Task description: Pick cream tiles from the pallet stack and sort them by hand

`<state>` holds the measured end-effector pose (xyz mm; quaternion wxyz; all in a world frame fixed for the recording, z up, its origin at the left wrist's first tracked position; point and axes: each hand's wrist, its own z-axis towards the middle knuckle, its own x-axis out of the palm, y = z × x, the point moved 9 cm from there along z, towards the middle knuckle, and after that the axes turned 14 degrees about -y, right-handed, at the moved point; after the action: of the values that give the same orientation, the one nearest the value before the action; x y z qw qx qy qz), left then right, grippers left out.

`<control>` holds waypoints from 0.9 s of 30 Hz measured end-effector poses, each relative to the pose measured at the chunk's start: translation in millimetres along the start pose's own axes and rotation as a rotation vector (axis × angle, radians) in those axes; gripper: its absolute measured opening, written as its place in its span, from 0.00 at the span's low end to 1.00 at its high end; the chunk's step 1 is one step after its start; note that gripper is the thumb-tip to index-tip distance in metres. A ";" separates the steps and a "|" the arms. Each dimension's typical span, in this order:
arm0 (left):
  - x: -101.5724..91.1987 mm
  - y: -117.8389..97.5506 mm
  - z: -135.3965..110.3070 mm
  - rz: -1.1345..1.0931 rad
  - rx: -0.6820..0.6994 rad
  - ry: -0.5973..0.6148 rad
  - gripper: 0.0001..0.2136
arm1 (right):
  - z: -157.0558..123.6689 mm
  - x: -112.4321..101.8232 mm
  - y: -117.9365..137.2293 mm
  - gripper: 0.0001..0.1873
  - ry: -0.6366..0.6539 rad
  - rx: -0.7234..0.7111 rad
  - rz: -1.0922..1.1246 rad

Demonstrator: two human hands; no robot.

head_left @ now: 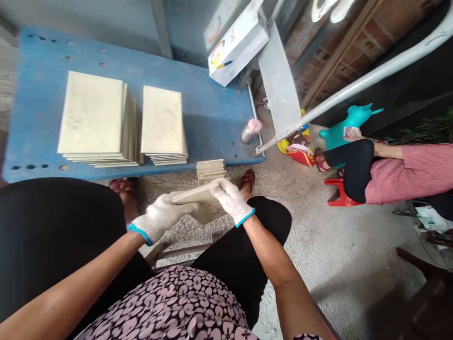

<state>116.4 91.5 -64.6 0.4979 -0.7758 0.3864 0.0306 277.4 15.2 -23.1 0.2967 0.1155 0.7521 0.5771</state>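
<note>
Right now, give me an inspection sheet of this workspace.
Surface: blue board with drilled holes, low on a concrete floor.
Job's things: pale flat panel held over the lap; small stack just beyond it.
Clutter: two stacks of pale panels, white box, small pink-capped container.
Grippers: left hand and right hand, both in white gloves, grip the panel's ends.
Cables: nothing seen.
Surroundings: seated person at right, red stool, teal toy, brick wall.
</note>
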 end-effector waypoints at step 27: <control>85.3 71.8 -4.3 0.703 0.125 0.468 0.22 | -10.2 30.8 -101.1 0.15 0.543 -0.090 -1.182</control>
<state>129.3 24.8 -153.1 0.4022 -0.5512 0.7310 -0.0020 264.0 -8.1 -125.8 0.3682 -0.4801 0.7121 0.3561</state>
